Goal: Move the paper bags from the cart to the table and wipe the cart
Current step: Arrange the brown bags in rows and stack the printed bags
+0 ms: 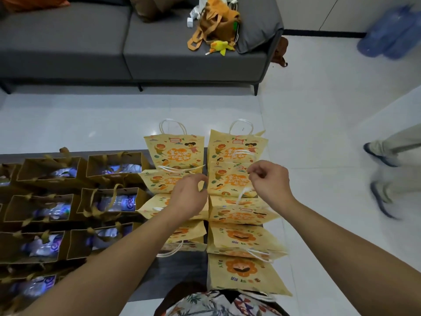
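Several yellow printed paper bags [239,272] with white cord handles lie overlapping in two columns on the dark table [182,263]. My left hand [189,195] is over the left column, its fingers curled round the top edge of one yellow bag [157,181]. My right hand [268,179] is over the right column and pinches the white cord handle of another yellow bag [230,181]. Several brown paper bags [47,169] holding water bottles stand upright on the left part of the table. No cart is in view.
A grey sofa [91,46] with an orange cloth bag [218,23] stands beyond the table across the white tiled floor. Another person's legs [387,156] are at the right edge. Blue water jugs [391,33] stand at the far right.
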`<state>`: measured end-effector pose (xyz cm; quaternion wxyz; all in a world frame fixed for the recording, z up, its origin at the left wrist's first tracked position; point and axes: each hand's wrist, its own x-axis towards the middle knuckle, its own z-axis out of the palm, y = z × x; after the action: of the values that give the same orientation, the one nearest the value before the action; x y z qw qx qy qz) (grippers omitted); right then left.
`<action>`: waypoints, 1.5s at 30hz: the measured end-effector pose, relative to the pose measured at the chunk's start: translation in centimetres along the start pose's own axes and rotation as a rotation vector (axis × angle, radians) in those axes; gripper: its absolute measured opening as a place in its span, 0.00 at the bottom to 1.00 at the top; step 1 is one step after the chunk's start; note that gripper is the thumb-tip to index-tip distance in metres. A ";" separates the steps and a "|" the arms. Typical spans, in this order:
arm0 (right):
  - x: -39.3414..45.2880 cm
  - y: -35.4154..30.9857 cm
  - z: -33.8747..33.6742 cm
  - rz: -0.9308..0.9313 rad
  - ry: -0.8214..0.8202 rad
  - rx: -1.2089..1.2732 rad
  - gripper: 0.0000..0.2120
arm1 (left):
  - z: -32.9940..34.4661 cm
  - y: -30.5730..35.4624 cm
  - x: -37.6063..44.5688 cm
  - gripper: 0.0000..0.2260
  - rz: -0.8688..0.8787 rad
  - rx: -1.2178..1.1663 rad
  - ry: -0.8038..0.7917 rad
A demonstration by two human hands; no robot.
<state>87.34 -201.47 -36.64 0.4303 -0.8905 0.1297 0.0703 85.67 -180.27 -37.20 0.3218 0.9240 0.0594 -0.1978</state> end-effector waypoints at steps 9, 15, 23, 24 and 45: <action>11.7 -4.4 0.3 -0.165 -0.085 -0.349 0.33 | -3.6 1.7 2.5 0.16 0.010 -0.011 0.145; 15.8 -3.4 1.5 -0.074 -0.248 -0.376 0.18 | -6.6 1.6 6.6 0.15 -0.010 0.133 0.294; 14.8 -3.7 -0.3 -0.025 -0.114 -0.120 0.26 | -8.3 -0.6 13.4 0.27 -0.112 0.326 0.269; 14.6 -3.7 -0.6 -0.027 -0.109 -0.104 0.26 | -8.4 -0.8 14.0 0.25 -0.118 0.358 0.221; 9.1 -19.6 -5.9 -0.317 0.260 -0.139 0.25 | -27.6 5.5 5.7 0.08 0.032 -0.092 0.582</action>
<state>101.86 -195.96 -20.44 0.3531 -0.9290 0.0370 -0.1048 101.25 -167.63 -16.63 0.3358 0.9272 0.1434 0.0837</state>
